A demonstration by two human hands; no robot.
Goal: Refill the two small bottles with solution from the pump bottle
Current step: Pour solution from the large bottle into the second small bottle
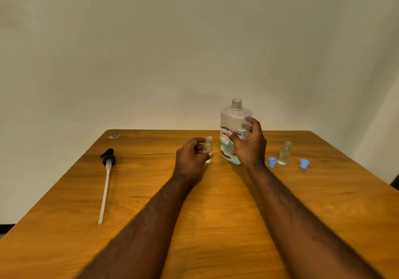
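The large clear pump bottle (232, 119) stands upright on the wooden table (151, 203) with its neck uncapped and bluish liquid in its lower part. My right hand (249, 146) is wrapped around its right side. My left hand (191, 159) grips a small clear bottle (208, 144), uncapped and upright, just left of the big bottle. A second small uncapped bottle (284, 153) stands to the right, between two blue caps (272, 162) (304, 163). The black pump head with its long white tube (106, 178) lies on the table's left side.
A small wrapper or sticker (114, 136) lies near the table's far left corner. A plain wall rises directly behind the table's far edge. Bare wood shows in front of my forearms and around the pump tube.
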